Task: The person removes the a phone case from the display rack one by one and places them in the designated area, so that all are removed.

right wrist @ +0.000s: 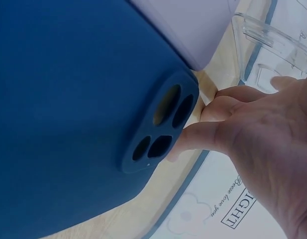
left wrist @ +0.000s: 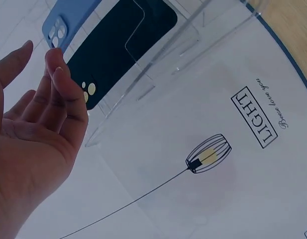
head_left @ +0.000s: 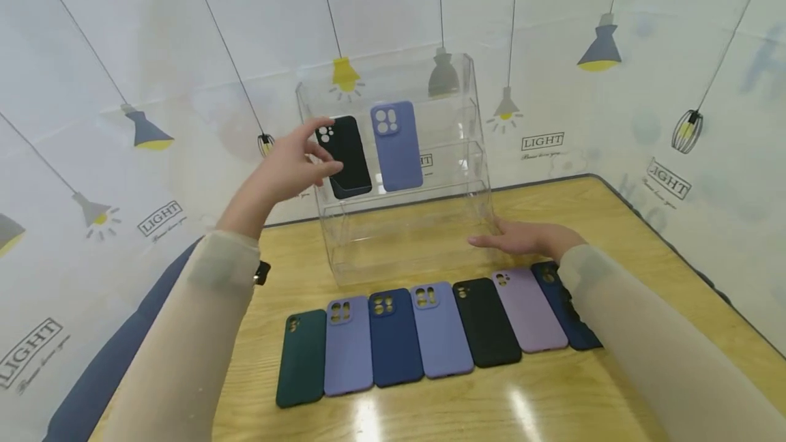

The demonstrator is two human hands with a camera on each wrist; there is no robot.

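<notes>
A clear tiered stand [head_left: 393,268] holds a dark phone case [head_left: 351,159] and a lavender-blue phone case [head_left: 397,149] side by side on one tier. My left hand [head_left: 297,166] is at the dark case's left edge, thumb and forefinger spread apart in front of it. In the left wrist view, the fingers bend loosely beside the dark case's [left wrist: 128,45] camera holes, with nothing between them and the thumb. Low at the stand's right side is my right hand [head_left: 522,237], its fingers extended; whether it touches the stand is unclear.
Several phone cases lie in a row before the stand: dark green [head_left: 302,360], lavender [head_left: 348,353], navy [head_left: 397,346], another lavender [head_left: 445,340], black [head_left: 489,329], pink-purple [head_left: 531,316]. A navy one [right wrist: 83,114] at the right end is partly under my sleeve. Lamp-printed cloth [head_left: 552,101] hangs behind.
</notes>
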